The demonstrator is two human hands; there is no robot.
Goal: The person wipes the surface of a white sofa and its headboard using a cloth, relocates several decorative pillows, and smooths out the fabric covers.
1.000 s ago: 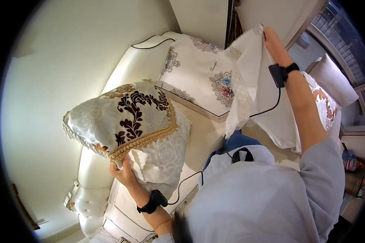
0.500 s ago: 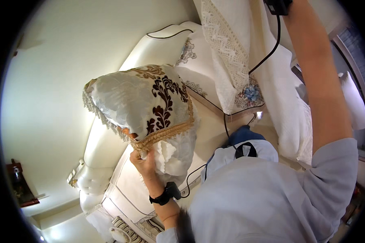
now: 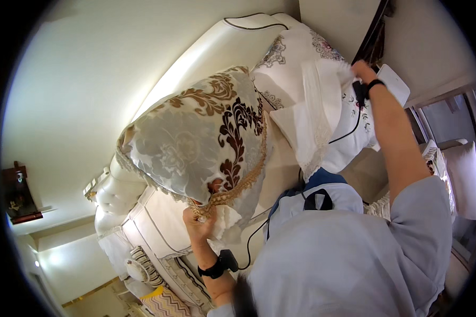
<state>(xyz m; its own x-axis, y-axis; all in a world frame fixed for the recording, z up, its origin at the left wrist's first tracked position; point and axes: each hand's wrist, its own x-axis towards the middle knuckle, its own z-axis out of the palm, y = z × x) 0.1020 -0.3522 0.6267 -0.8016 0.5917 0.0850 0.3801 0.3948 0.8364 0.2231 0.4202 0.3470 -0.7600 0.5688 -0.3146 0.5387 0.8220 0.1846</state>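
My left hand (image 3: 200,224) is closed on the near corner of a large cushion (image 3: 182,150) with dark brown scroll patterns and a beige fringe. A bunch of white ruffled fabric (image 3: 226,224) shows beside those fingers. At the upper right, my right hand (image 3: 362,71), a little blurred, grips the top of a white lace-edged cloth (image 3: 317,113). This cloth hangs down in folds over part of the sofa, its pointed end close to my lap. Behind it lies a white cover with embroidered borders (image 3: 293,55).
A cream sofa with a tall curved back (image 3: 195,66) runs along the wall. At the lower left are striped cushions (image 3: 143,259) and a yellow zigzag cushion (image 3: 166,304). A pale cushion (image 3: 463,177) stands at the right. Black cables run from both wrist devices.
My right hand has come down into view from the top edge, bringing the lace-edged cloth lower and more folded. The patterned cushion, still in my left hand, appears slightly further right and turned.
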